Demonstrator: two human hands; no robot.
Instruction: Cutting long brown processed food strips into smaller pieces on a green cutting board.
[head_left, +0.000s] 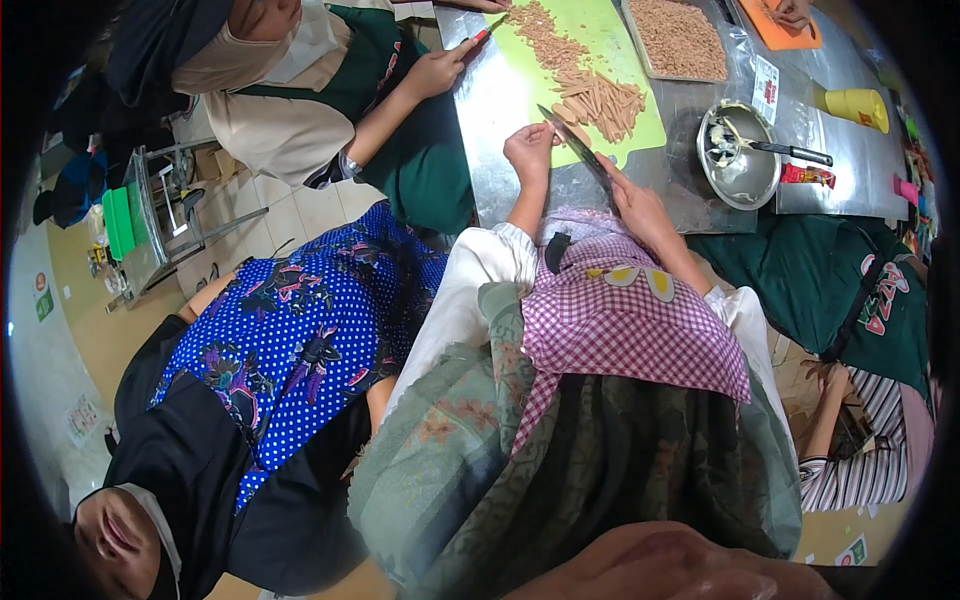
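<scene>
My right hand (637, 204) grips a kitchen knife (581, 144) by its handle. Its blade points away from me, over the near end of a lime-green cutting board (637, 45). My left hand (530, 152) is beside the blade with its fingers curled at the board's near edge; whether a piece is between the fingertips is unclear. Thin sausage-like slices (580, 139) lie close by the blade, partly hidden by it. Just beyond is a heap of pinkish-brown strips (604, 103), and farther up the board spread small diced pieces (551, 41).
At left, a co-worker's hand (441, 73) holds a red-handled knife (480, 35) at the board. A tray of diced pieces (675, 37), a steel bowl (750, 184) with a black-handled utensil (795, 153), a red packet (808, 175) and a yellow cup (859, 107) stand right.
</scene>
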